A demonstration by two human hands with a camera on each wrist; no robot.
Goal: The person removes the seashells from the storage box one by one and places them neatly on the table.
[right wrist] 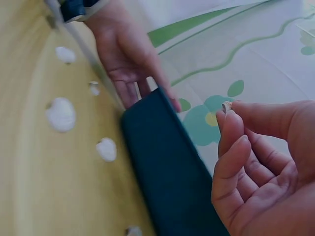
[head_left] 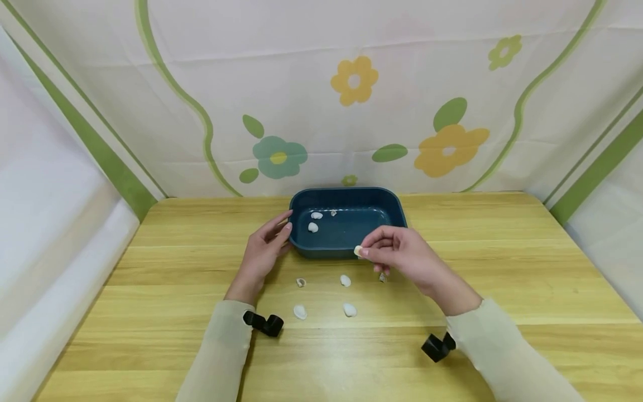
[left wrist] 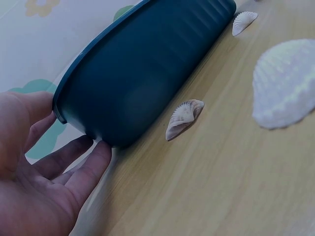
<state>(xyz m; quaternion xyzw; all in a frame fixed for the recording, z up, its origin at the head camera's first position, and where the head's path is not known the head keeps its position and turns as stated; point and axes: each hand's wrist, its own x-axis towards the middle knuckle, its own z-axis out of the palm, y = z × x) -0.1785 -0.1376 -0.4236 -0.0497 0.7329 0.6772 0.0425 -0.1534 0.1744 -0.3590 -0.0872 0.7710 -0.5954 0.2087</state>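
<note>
A dark blue rectangular basin (head_left: pixel 321 252) stands on the table, with two white seashells (head_left: pixel 313 227) and a tiny shell (head_left: pixel 334 213) inside. Against the basin's left end rests my left hand (head_left: pixel 263 248); in the left wrist view its thumb is at the rim and its fairly straight fingertips touch the side. My right hand (head_left: pixel 402 254) pinches a small pale seashell (head_left: pixel 358 251) between thumb and fingers, over the basin's front rim. In front of the basin lie several more shells, among them a white one (head_left: pixel 349 310) and a brownish one (left wrist: pixel 184 119).
The wooden table (head_left: pixel 176 335) reaches the flower-printed cloth (head_left: pixel 301 84) close behind the basin. A small dark shell (head_left: pixel 382 277) lies under the right hand, partly hidden by it. Black wrist mounts (head_left: pixel 266 324) sit on both sleeves.
</note>
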